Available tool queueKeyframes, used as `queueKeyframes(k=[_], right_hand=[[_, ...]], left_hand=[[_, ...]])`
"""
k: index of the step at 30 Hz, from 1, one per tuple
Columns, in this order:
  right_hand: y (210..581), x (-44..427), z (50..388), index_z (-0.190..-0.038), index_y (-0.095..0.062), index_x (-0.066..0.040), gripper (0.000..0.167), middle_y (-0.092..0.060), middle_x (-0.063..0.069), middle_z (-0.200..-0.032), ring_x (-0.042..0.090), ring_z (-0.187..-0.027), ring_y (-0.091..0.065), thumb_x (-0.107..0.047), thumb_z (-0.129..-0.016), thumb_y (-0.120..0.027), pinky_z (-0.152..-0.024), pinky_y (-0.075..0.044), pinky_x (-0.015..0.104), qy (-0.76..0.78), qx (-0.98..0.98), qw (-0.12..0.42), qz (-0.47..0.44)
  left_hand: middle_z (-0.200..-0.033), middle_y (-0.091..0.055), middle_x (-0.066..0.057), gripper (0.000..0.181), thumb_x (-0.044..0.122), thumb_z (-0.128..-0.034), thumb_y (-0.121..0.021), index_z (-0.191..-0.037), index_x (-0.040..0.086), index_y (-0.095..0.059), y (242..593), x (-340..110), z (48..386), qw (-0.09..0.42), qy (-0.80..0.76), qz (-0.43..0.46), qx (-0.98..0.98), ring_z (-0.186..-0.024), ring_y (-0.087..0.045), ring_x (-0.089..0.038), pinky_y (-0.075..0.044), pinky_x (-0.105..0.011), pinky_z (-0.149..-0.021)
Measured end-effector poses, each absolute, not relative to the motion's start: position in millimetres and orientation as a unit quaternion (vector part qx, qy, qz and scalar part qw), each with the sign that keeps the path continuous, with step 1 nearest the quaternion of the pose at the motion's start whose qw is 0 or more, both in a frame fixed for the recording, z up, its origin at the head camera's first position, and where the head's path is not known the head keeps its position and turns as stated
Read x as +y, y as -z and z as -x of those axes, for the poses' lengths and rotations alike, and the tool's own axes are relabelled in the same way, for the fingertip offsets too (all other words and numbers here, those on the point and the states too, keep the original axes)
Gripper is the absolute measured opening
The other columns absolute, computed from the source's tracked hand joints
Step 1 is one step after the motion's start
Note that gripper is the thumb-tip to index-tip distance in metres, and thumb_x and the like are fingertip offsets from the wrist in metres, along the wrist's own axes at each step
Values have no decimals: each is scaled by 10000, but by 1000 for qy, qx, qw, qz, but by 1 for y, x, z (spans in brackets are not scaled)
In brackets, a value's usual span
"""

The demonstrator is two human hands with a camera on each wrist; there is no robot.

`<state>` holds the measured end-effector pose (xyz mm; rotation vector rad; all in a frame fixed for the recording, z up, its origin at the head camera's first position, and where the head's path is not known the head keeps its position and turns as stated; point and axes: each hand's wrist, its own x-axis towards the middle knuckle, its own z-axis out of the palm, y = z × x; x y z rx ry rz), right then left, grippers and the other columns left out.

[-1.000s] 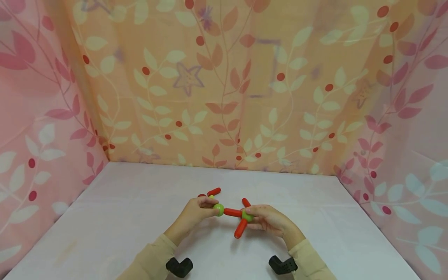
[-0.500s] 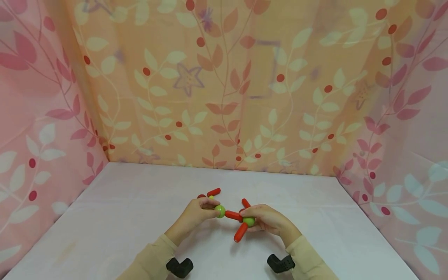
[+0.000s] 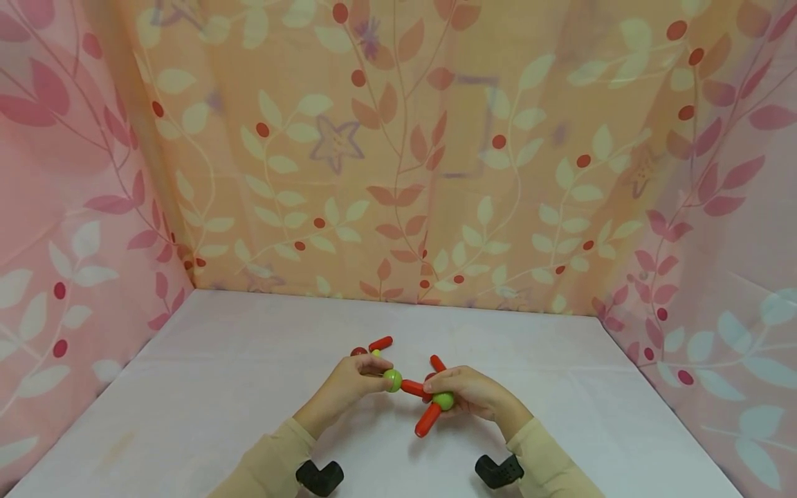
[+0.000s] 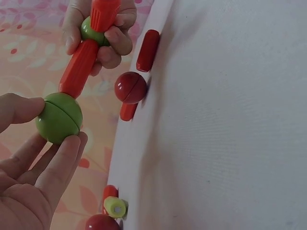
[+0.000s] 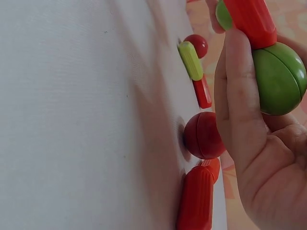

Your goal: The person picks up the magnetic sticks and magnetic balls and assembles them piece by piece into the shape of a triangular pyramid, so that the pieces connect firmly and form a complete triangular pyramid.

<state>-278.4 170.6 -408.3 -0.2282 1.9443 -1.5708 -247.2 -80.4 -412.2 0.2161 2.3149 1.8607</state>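
Two green balls and a red rod between them form one piece, held up between my hands. With thumb and fingers, my left hand point(image 3: 342, 387) pinches the left green ball point(image 4: 59, 118). My right hand point(image 3: 486, 398) grips the right green ball point(image 5: 279, 79), its fingertips also against the end of the connecting red rod point(image 4: 78, 69). A second red rod point(image 3: 427, 420) sticks out from that right ball toward me. Whether the rods are fully seated in the balls cannot be told.
Near my right hand, a red ball point(image 5: 205, 135) and two red rods, one nearer point(image 5: 194, 199), lie on the white table point(image 3: 187, 387). Beyond my left hand are another red ball point(image 5: 196, 45), a yellow-green rod point(image 5: 190, 61) and a red rod point(image 3: 380, 343). Patterned cloth point(image 3: 398, 152) surrounds the table.
My right hand, with its green ball and the attached red rod, has come slightly down toward me. Its fingers have shifted onto the connecting rod. The left hand keeps its pinch.
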Motion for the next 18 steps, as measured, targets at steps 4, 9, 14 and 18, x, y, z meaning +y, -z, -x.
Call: queueKeyframes(k=[4, 9, 14, 18], right_hand=[[408, 170, 277, -990, -745, -60, 213, -734, 19, -850, 127, -740, -677, -254, -935, -677, -727, -613, 312, 600, 731, 312, 90], [410, 170, 277, -978, -740, -61, 209, -727, 21, -842, 128, -741, -687, -256, -934, -679, -727, -613, 314, 606, 726, 313, 84], [412, 170, 276, -984, -735, -51, 217, -724, 18, -835, 123, -736, -684, -253, -936, -673, -732, -615, 325, 610, 726, 307, 78], [412, 171, 275, -999, -734, -36, 239, -724, 14, -838, 118, -724, -673, -257, -933, -669, -712, -610, 293, 608, 731, 301, 76]], left_hand=[[-1098, -715, -62, 349, 185, -838, -793, -1140, 35, -703, 413, -80, 247, 82, -619, -69, 778, -995, -639, -156, -572, -342, -909], [-1123, -712, -58, 370, 196, -846, -786, -1168, 33, -700, 412, -79, 246, 79, -615, -67, 781, -1015, -631, -163, -572, -354, -915], [-1129, -723, -61, 395, 226, -842, -791, -1179, 43, -696, 411, -81, 246, 62, -610, -55, 788, -1048, -640, -176, -558, -395, -941], [-1161, -721, -93, 355, 249, -859, -776, -1156, 68, -707, 411, -87, 251, 48, -606, -40, 793, -1079, -641, -183, -544, -420, -960]])
